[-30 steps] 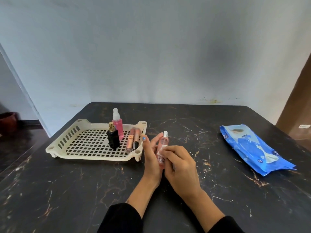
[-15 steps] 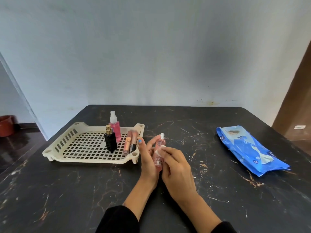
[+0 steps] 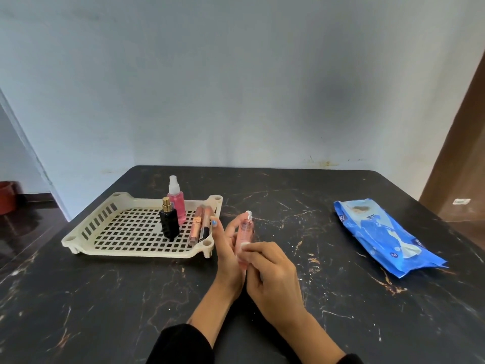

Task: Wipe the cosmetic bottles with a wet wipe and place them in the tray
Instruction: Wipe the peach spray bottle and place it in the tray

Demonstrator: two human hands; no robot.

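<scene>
My left hand (image 3: 227, 252) holds a small pale pink spray bottle (image 3: 245, 230) upright above the table, just right of the tray. My right hand (image 3: 273, 274) pinches a small white wet wipe (image 3: 245, 245) against the bottle's lower body. The cream lattice tray (image 3: 110, 224) sits at the left and holds a black bottle with a gold cap (image 3: 169, 223), a pink spray bottle (image 3: 177, 204) and two lip gloss tubes (image 3: 200, 224) lying along its right side.
A blue wet wipe pack (image 3: 385, 233) lies on the right of the black marble table (image 3: 105, 298). A grey wall stands behind the table, a brown door at the far right, and a red pot (image 3: 6, 197) on the floor at the left.
My right hand has slid the wipe down the bottle, from near its neck to its lower body. The left hand still holds the bottle in the same place.
</scene>
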